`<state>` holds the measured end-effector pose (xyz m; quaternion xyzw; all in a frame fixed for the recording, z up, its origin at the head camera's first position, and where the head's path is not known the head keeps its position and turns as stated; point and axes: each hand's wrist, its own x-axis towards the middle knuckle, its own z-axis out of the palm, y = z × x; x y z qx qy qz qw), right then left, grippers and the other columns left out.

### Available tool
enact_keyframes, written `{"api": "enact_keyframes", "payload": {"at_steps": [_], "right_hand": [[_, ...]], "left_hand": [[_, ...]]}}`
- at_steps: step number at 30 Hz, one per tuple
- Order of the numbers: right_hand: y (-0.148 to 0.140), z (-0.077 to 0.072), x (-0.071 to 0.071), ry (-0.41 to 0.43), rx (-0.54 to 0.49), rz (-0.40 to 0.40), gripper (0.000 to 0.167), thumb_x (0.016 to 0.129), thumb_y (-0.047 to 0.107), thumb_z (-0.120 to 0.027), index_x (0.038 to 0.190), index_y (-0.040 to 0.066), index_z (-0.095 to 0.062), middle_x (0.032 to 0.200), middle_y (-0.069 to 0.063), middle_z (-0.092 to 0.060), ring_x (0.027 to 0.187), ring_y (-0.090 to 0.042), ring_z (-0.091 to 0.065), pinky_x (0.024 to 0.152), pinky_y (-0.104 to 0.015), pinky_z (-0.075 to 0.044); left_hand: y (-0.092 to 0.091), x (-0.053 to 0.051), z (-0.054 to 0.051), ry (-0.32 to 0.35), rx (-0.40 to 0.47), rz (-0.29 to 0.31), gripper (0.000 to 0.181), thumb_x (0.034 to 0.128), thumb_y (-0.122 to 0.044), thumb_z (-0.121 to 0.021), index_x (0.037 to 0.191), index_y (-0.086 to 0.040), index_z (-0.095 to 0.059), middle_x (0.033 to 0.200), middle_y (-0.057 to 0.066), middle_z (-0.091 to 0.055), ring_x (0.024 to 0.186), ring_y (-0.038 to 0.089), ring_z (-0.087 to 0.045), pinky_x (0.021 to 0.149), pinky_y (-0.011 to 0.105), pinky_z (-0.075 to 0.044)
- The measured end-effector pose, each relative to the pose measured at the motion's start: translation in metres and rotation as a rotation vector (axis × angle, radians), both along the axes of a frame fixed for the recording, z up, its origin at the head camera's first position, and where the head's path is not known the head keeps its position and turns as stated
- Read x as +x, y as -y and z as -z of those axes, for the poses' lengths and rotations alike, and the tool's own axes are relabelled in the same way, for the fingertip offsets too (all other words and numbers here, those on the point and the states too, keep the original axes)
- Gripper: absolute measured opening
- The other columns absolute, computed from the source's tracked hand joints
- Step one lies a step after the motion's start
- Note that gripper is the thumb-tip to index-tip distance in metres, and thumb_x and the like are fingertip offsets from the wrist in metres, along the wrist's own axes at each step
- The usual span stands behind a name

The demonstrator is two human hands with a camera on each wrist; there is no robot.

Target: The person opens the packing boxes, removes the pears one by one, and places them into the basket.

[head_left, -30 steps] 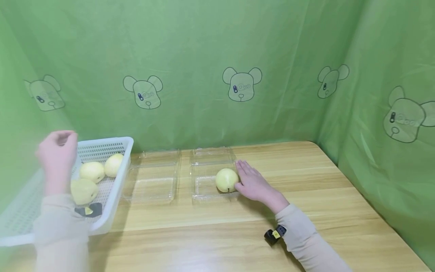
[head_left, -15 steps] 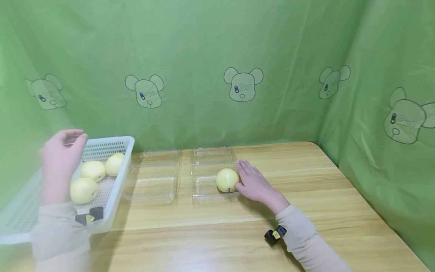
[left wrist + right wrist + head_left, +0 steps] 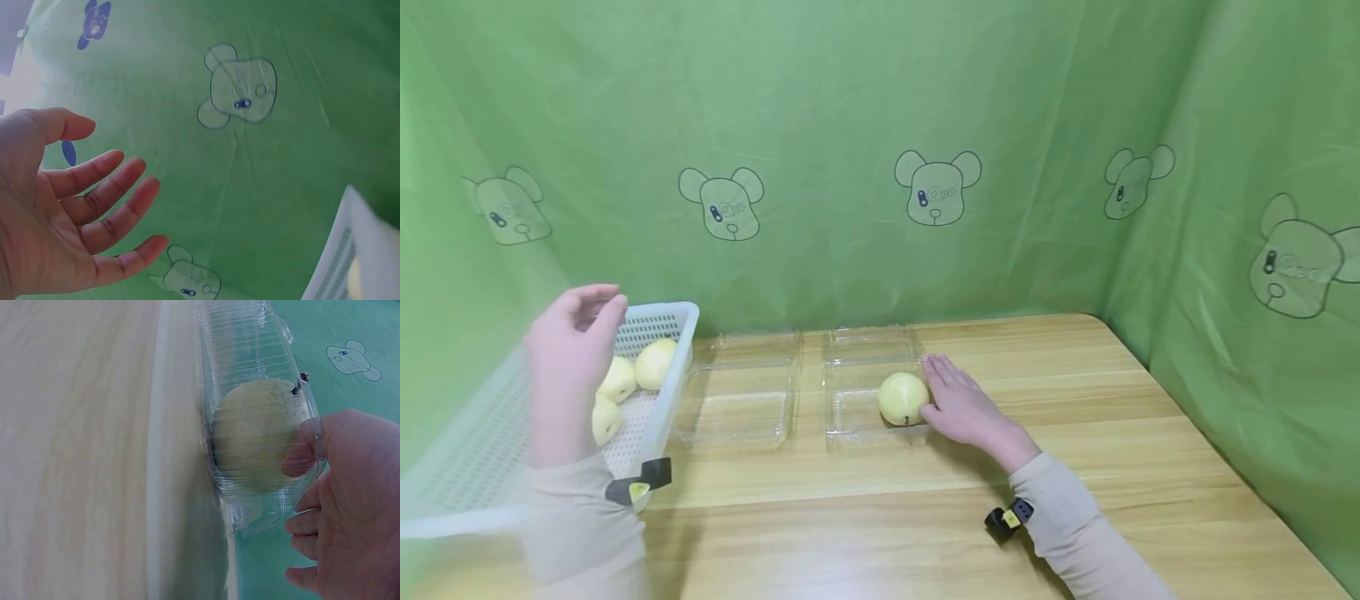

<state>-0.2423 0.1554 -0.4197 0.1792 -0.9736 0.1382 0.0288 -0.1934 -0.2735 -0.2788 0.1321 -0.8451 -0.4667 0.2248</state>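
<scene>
Above the white basket [image 3: 658, 421] at the left, my left hand [image 3: 571, 367] hovers with nothing in it. In the left wrist view its fingers [image 3: 119, 206] are loosely bent and spread apart. Pale yellow pears [image 3: 656, 363] lie in the basket, partly hidden by that hand. One pear [image 3: 903, 398] sits in the right-hand clear plastic box [image 3: 852, 412]. My right hand [image 3: 966, 406] rests along the box's right side, fingers straight. In the right wrist view the thumb [image 3: 302, 453] reaches over the box wall against the pear [image 3: 256, 431], with the other fingers outside.
A second clear plastic box [image 3: 737, 408], lid folded back, lies open between the basket and the right-hand box. Both stand on a wooden table [image 3: 880, 517]. Green cloth [image 3: 820, 108] with bear prints hangs behind and along the sides.
My left hand has moved rightward over the basket, and its fingers have spread a little. It now covers more of the pears. The right hand and its pear have stayed in place.
</scene>
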Motion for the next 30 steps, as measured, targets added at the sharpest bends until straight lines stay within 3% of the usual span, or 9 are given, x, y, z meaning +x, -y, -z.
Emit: {"api": "enact_keyframes", "payload": {"at_steps": [6,15,19,23,30], "right_hand": [[0.0,-0.001,0.001,0.012,0.003,0.0,0.077,0.091,0.031,-0.048,0.152,-0.006,-0.018,0.16,-0.024,-0.017,0.149,-0.04,-0.016,0.121,-0.056,-0.018],[0.001,-0.001,0.001,0.016,-0.001,-0.005,0.076,0.092,0.031,-0.047,0.152,-0.006,-0.018,0.16,-0.024,-0.017,0.149,-0.041,-0.016,0.121,-0.056,-0.018],[0.002,0.0,0.0,0.011,-0.007,-0.008,0.076,0.092,0.031,-0.048,0.152,-0.006,-0.019,0.159,-0.025,-0.019,0.149,-0.041,-0.017,0.121,-0.056,-0.019],[0.001,0.001,0.0,0.006,-0.013,-0.009,0.076,0.092,0.031,-0.048,0.151,-0.006,-0.019,0.159,-0.025,-0.02,0.148,-0.041,-0.018,0.121,-0.055,-0.019],[0.002,0.002,0.0,0.007,-0.015,-0.015,0.076,0.092,0.031,-0.049,0.151,-0.007,-0.02,0.159,-0.025,-0.018,0.148,-0.041,-0.018,0.121,-0.054,-0.02]], "left_hand": [[-0.018,0.001,0.004,-0.027,0.05,0.055,0.05,0.0972,-0.046,-0.051,0.139,-0.019,-0.051,0.143,0.008,-0.054,0.125,0.02,-0.051,0.109,0.043,-0.042],[-0.045,-0.003,0.006,-0.104,0.098,0.087,0.046,0.0957,-0.044,-0.056,0.134,-0.018,-0.056,0.139,0.003,-0.058,0.129,0.02,-0.052,0.111,0.043,-0.04],[-0.059,-0.008,0.009,-0.132,0.069,0.14,0.048,0.0961,-0.044,-0.055,0.134,-0.014,-0.055,0.137,0.006,-0.059,0.127,0.022,-0.053,0.11,0.043,-0.042],[-0.076,-0.013,0.013,-0.121,0.015,0.21,0.054,0.0959,-0.048,-0.053,0.136,-0.011,-0.052,0.137,0.01,-0.058,0.127,0.027,-0.053,0.108,0.046,-0.044],[-0.103,-0.029,0.028,-0.121,-0.053,0.299,0.062,0.094,-0.054,-0.053,0.138,-0.01,-0.05,0.135,0.013,-0.058,0.121,0.031,-0.056,0.101,0.049,-0.049]]}}
